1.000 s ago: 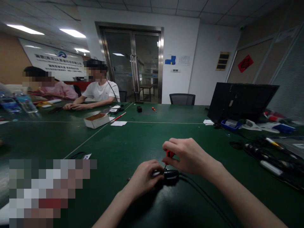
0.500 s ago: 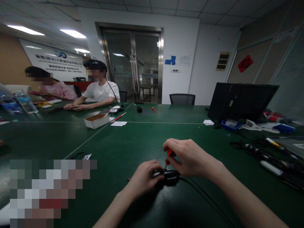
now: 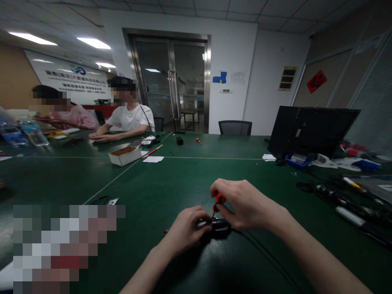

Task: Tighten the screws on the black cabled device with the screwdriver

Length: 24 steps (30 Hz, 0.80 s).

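A small black device (image 3: 221,227) with a cable (image 3: 263,249) lies on the green table in front of me. My left hand (image 3: 191,224) is closed around its left end; the fingers hide most of that end. Above it, my right hand (image 3: 241,202) grips a red-and-black screwdriver (image 3: 219,199) by the handle. The screwdriver points down, its thin shaft meeting the device beside my left fingertips. Exactly where the tip sits is too small to tell.
At the right stand a black monitor (image 3: 312,132), a blue tray (image 3: 297,160) and a pile of black cables (image 3: 339,198). A white open box (image 3: 125,157) and another screwdriver (image 3: 199,141) lie farther back. Two people sit at the far left.
My right fingers and the screwdriver handle have turned slightly, showing more of the red handle. My left hand and the device stay in place.
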Tool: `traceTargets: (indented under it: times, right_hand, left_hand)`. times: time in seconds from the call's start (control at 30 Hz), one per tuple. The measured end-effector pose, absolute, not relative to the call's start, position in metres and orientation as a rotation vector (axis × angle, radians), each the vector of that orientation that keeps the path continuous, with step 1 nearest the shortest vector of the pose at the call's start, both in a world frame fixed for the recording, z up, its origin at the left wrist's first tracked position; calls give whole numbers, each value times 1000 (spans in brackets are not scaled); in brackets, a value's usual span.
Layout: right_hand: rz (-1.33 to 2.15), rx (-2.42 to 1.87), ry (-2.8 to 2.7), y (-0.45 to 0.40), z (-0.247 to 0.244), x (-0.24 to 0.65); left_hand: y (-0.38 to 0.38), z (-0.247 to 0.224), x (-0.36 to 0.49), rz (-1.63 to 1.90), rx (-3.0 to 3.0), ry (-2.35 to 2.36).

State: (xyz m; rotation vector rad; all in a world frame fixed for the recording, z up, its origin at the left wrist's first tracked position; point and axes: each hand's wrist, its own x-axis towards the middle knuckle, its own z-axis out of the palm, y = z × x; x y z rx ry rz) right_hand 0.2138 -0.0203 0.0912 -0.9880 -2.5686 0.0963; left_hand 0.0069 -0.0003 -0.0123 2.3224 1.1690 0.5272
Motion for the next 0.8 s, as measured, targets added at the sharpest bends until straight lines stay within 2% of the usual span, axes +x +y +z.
traceTargets:
  times: [0.33, 0.6, 0.8]
  right_hand:
    - [-222, -1102, -2578, -15, 89, 212]
    - [61, -1026, -2566, -20, 92, 214]
    - [-92, -1107, -2562, -15, 90, 213]
  left_hand:
    - [-1, -11, 6, 514, 2294, 1162]
    - [-1, -11, 6, 528, 2311, 1171]
    - [-1, -12, 6, 536, 2309, 1170]
